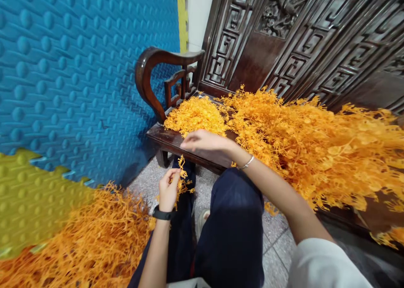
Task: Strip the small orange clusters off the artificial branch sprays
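My left hand (168,190), with a black band on its wrist, is closed on an orange plastic sprig (182,180) held above my knees. My right hand (206,141), a silver bracelet at the wrist, reaches forward over the front edge of the dark wooden bench (167,137); its fingers are blurred and point left, close to a small heap of fine orange pieces (196,115). A much larger pile of orange plastic branches (315,147) covers the bench to the right.
A blue studded foam mat (78,69) stands against the wall on the left, with a yellow-green one (28,204) lower down. More orange branches (94,241) lie on the floor at lower left. The bench has a carved back (284,31) and a curved armrest (151,69). My dark trousers (233,225) fill the bottom centre.
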